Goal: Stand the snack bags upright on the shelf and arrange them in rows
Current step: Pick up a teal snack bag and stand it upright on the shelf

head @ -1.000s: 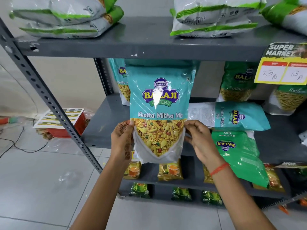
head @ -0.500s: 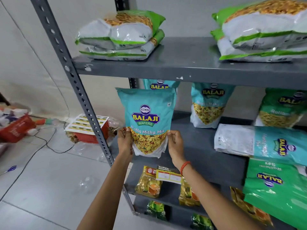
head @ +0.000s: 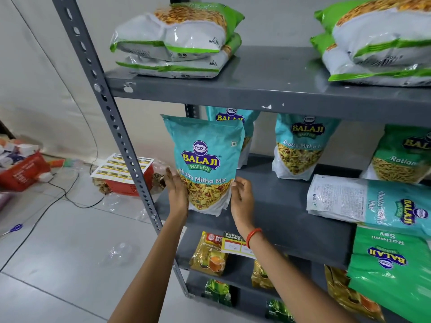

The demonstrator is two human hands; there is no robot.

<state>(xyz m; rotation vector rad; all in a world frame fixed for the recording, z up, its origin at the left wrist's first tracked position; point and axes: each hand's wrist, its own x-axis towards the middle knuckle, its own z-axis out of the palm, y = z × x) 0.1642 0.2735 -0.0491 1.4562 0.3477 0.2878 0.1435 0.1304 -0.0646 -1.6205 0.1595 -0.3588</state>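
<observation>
A teal Balaji Khatta Mitha Mix bag (head: 205, 159) stands upright at the front left of the grey middle shelf (head: 279, 206). My left hand (head: 176, 190) lies flat against its lower left edge, fingers straight. My right hand (head: 241, 197) hovers at its lower right edge, fingers apart and not gripping. Behind it stands a second teal bag (head: 229, 117), mostly hidden. Another teal bag (head: 300, 145) and a green Ratlami bag (head: 401, 157) stand at the back. A teal bag (head: 363, 206) and a green bag (head: 391, 264) lie flat on the right.
The rack's perforated grey post (head: 112, 117) runs just left of my left arm. White-and-green bags (head: 177, 43) lie stacked on the top shelf. Yellow tea packs (head: 208, 255) and a price tag (head: 235, 244) sit below. A red basket (head: 130, 180) and cables are on the floor.
The teal bag went from held in the air to standing on the middle shelf's left front. Both hands have loosened from its sides, fingers now spread.
</observation>
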